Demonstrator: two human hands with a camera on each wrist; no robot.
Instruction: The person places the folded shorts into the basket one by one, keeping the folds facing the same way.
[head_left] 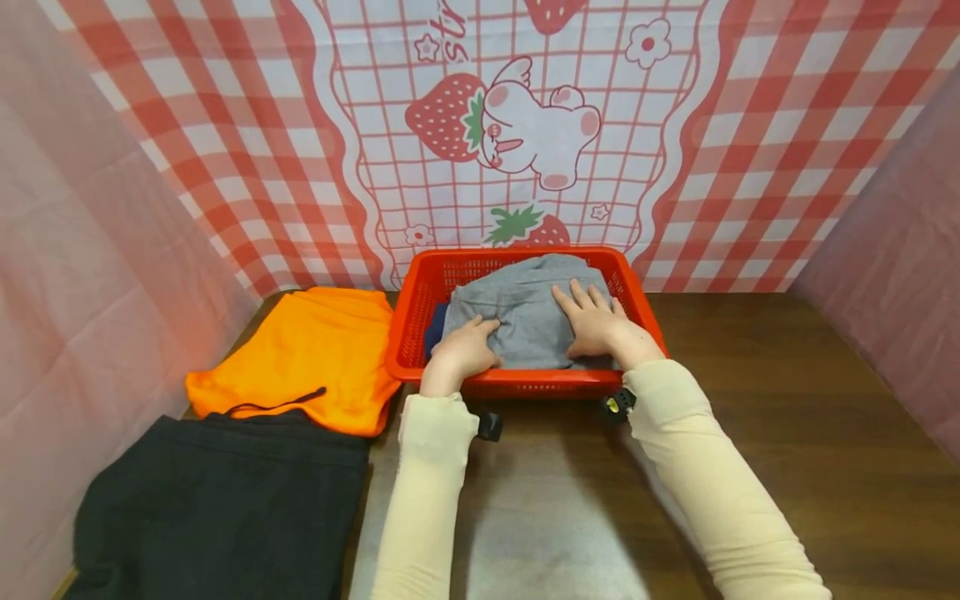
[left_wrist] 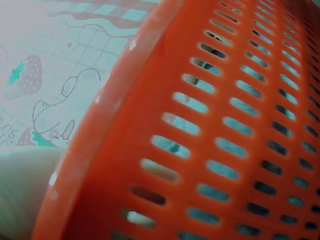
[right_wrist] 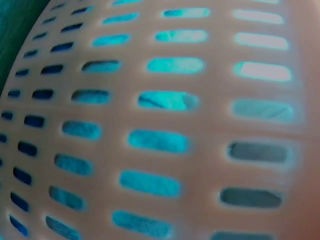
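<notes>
A folded grey garment (head_left: 525,308) lies in a red plastic basket (head_left: 510,383) with slotted walls. My left hand (head_left: 467,348) reaches over the near rim and rests on the garment's near left part. With fingers spread, my right hand (head_left: 600,327) presses on its right side. Dark blue cloth (head_left: 435,332) shows beneath the grey garment at the left. In the left wrist view the slotted basket wall (left_wrist: 150,120) fills most of the picture, with grey cloth behind the holes. The right wrist view shows the basket wall (right_wrist: 210,120) close up.
Left of the basket lies an orange garment (head_left: 315,350) with a dark drawstring. A black garment (head_left: 225,508) lies in front of it, overlapping its near edge. Behind the basket hangs a checked strawberry-print cloth (head_left: 525,125). Brown wooden tabletop (head_left: 787,433) extends to the right.
</notes>
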